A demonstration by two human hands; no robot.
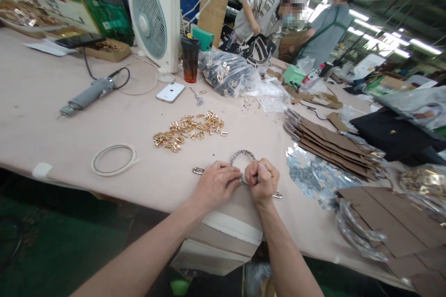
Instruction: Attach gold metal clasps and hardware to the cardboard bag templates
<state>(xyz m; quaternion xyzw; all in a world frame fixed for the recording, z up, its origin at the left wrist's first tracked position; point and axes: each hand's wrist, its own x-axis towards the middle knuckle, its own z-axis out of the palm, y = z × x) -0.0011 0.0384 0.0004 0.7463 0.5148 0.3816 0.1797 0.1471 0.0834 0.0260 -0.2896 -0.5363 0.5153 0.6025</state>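
A curved bag handle [243, 152], which looks plastic-wrapped, forms a loop at the table's front edge. A gold-toned metal fitting [198, 171] shows left of my hands and another metal fitting [277, 195] at the right. My left hand [219, 180] pinches the handle's lower left side, its fingers close together. Curled into a fist, my right hand [262, 178] grips the other side; its fingers hide what lies inside. Beyond the loop lies a pile of gold metal fittings [190, 127].
To the left are a tape roll [114, 160] and an electric screwdriver [88, 96]. A phone [170, 92], a tumbler [190, 60] and a fan [151, 18] stand behind. Brown panels [334, 141] and small silvery pieces [308, 174] lie right. Two people [259, 14] are across the table.
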